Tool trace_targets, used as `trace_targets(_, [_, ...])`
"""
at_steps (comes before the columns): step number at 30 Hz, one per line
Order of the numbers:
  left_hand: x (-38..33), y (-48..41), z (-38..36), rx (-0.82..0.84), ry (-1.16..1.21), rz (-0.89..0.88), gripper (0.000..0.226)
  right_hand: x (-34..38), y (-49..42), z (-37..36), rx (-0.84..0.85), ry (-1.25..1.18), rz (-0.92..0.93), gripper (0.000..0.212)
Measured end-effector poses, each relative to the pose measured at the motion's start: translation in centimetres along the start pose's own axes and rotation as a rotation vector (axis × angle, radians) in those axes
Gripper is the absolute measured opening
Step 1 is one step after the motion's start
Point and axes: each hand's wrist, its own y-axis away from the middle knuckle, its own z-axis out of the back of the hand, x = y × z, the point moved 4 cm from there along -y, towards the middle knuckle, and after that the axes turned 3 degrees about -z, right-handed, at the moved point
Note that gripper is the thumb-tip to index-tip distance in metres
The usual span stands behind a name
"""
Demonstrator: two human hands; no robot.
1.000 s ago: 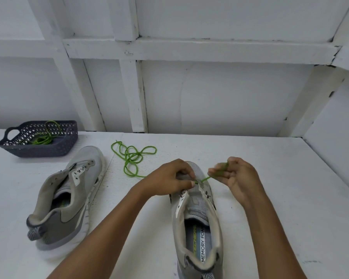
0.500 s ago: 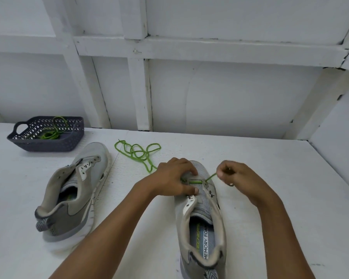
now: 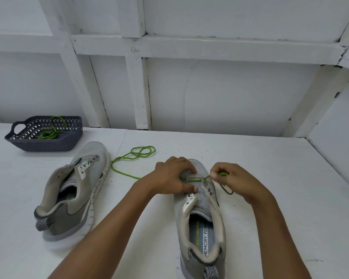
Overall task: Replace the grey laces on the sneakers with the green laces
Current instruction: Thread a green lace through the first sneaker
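Observation:
A grey sneaker point(image 3: 201, 222) stands in front of me, toe pointing away. A green lace point(image 3: 133, 158) crosses its lowest eyelets and trails in loops on the table to the left. My left hand point(image 3: 169, 177) grips the sneaker's toe end, thumb near the eyelets. To the right of the eyelets, my right hand point(image 3: 234, 180) pinches the lace's free end. A second grey sneaker point(image 3: 73, 190) without laces lies tilted to the left.
A dark perforated basket point(image 3: 69, 141) at the back left of the white table point(image 3: 270, 168) holds another green lace point(image 3: 48, 133). A white panelled wall stands close behind the table, and another white wall borders it on the right.
My right hand has drawn the lace end lower and closer to the eyelets. The loose loops on the table have shifted and stretched out toward the sneaker.

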Motion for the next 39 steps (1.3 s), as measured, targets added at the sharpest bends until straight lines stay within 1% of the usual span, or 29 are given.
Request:
trace_targets(1, [0.0,0.0,0.0,0.001,0.004,0.002,0.052,0.4,-0.1,0.1,-0.018,-0.186,0.017,0.022])
trace_targets(3, [0.1,0.0,-0.1,0.000,0.013,0.008,0.051,0.8,-0.3,0.3,-0.046,-0.660,0.023,0.026])
trace_targets(4, [0.2,0.1,-0.1,-0.001,0.020,0.011,0.051,0.7,-0.3,0.4,-0.090,-0.818,-0.006,0.026])
trace_targets(5, [0.2,0.1,-0.1,-0.002,0.025,0.012,0.051,0.5,-0.3,0.7,-0.156,-0.841,-0.035,0.027])
trace_targets(6, [0.2,0.1,-0.2,-0.002,0.024,0.011,0.051,0.0,-0.3,1.2,-0.212,-0.723,-0.062,0.026])
trace_targets(7, [0.2,0.1,-0.2,-0.002,0.017,0.008,0.051,-0.3,-0.3,1.5,-0.224,-0.492,-0.086,0.025])
trace_targets(8, [0.2,0.1,-0.2,-0.002,0.007,0.006,0.051,-0.5,-0.3,1.6,-0.184,-0.217,-0.100,0.024])
trace_targets(9, [0.2,0.1,-0.2,-0.001,-0.001,0.005,0.051,-0.7,-0.2,1.2,-0.092,0.026,-0.103,0.021])
trace_targets(10, [0.1,0.1,-0.2,0.000,-0.006,0.006,0.051,-0.7,0.0,0.7,0.017,0.170,-0.104,0.017])
trace_targets(11, [0.1,0.2,-0.2,0.001,-0.006,0.007,0.052,-0.9,0.1,0.2,0.094,0.209,-0.099,0.014])
trace_targets(12, [0.1,0.2,-0.2,-0.001,-0.002,0.007,0.052,-0.8,0.1,-0.1,0.114,0.183,-0.078,0.012])
trace_targets(14, [0.1,0.3,-0.1,-0.009,0.013,0.008,0.052,-0.2,-0.1,-0.2,0.075,-0.002,0.000,0.015])
trace_targets(16, [0.0,0.3,0.0,-0.011,0.016,0.015,0.052,0.5,-0.4,0.1,0.013,-0.390,0.049,0.023])
trace_targets(17, [0.0,0.3,0.0,-0.010,0.018,0.018,0.052,0.7,-0.4,0.4,-0.017,-0.621,0.040,0.025])
trace_targets(18, [0.0,0.3,0.0,-0.010,0.022,0.020,0.052,0.6,-0.4,0.7,-0.064,-0.790,0.014,0.026])
trace_targets(19, [0.0,0.3,-0.1,-0.013,0.028,0.020,0.052,0.2,-0.5,1.0,-0.128,-0.846,-0.020,0.027])
trace_targets(20, [0.0,0.4,-0.1,-0.015,0.033,0.019,0.052,0.0,-0.4,1.4,-0.174,-0.773,-0.048,0.026])
trace_targets(21, [0.0,0.3,-0.1,-0.015,0.033,0.019,0.052,-0.5,-0.5,1.5,-0.186,-0.594,-0.073,0.023])
trace_targets(23, [0.0,0.3,-0.1,-0.007,0.021,0.019,0.053,-1.1,-0.7,0.9,-0.122,-0.144,-0.085,0.019])
trace_targets(24, [0.0,0.3,-0.1,-0.006,0.013,0.018,0.053,-1.2,-0.8,0.3,-0.063,0.030,-0.079,0.019])
trace_targets(26, [-0.1,0.3,-0.1,-0.006,0.008,0.016,0.054,-1.0,-1.0,-0.6,0.017,0.202,-0.068,0.018])
trace_targets(28, [0.0,0.4,-0.1,-0.013,0.026,0.017,0.054,-0.4,-1.2,-0.8,0.028,0.255,-0.044,0.018])
trace_targets(29, [0.0,0.5,-0.2,-0.015,0.039,0.018,0.054,-0.2,-1.3,-0.8,0.024,0.228,-0.034,0.020])
trace_targets(31, [0.1,0.5,-0.2,-0.023,0.057,0.025,0.053,-0.1,-1.3,-0.5,-0.033,0.035,-0.044,0.027])
trace_targets(33, [0.3,0.5,-0.2,-0.023,0.067,0.037,0.053,-0.3,-1.1,0.3,-0.112,-0.333,-0.043,0.035])
trace_targets(35, [0.4,0.4,-0.2,-0.019,0.065,0.038,0.053,-0.7,-1.1,1.2,-0.112,-0.788,-0.051,0.037])
trace_targets(36, [0.4,0.3,-0.3,-0.017,0.065,0.035,0.053,-0.9,-1.0,1.6,-0.102,-0.948,-0.067,0.036])
trace_targets(37, [0.5,0.3,-0.3,-0.019,0.069,0.035,0.052,-1.1,-1.0,1.8,-0.107,-1.007,-0.095,0.035])
trace_targets(39, [0.6,0.3,-0.4,-0.021,0.081,0.032,0.052,-1.8,-1.1,1.9,-0.165,-0.919,-0.148,0.033])
